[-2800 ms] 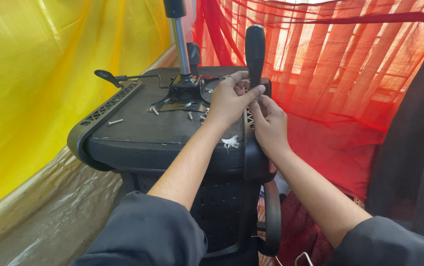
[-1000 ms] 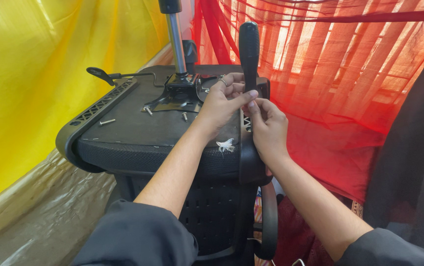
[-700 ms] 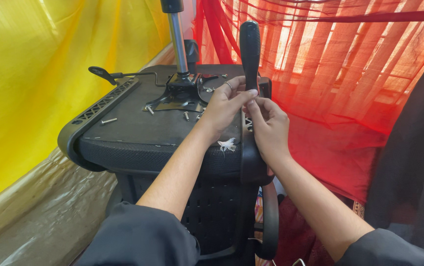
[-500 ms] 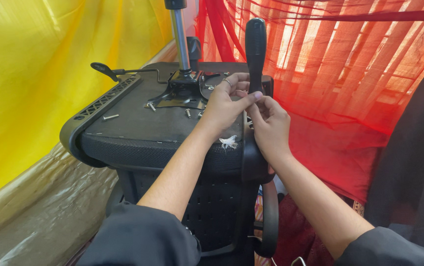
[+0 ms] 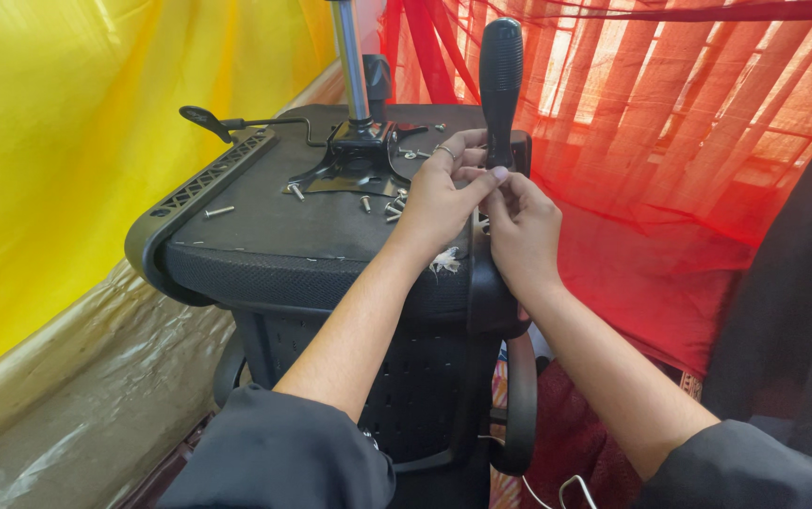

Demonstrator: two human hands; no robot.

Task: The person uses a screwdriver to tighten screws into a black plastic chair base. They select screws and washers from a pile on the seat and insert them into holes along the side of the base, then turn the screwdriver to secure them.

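A small fastener, hidden between pinching fingertips, sat at the upright armrest (image 5: 501, 85) on the overturned chair seat (image 5: 264, 226). Left hand (image 5: 439, 193) and right hand (image 5: 519, 226) pinched it together; slipping, it might drop among loose screws (image 5: 382, 203).

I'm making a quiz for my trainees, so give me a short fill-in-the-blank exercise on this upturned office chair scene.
1. Both hands, left hand and right hand, meet at the base of an upright black ____.
2. Loose screws lie on the chair's upturned ____.
3. The curtain left of the chair is ____.
4. A ring sits on a finger of the ____ hand.

Missing words: handle; seat underside; yellow; left
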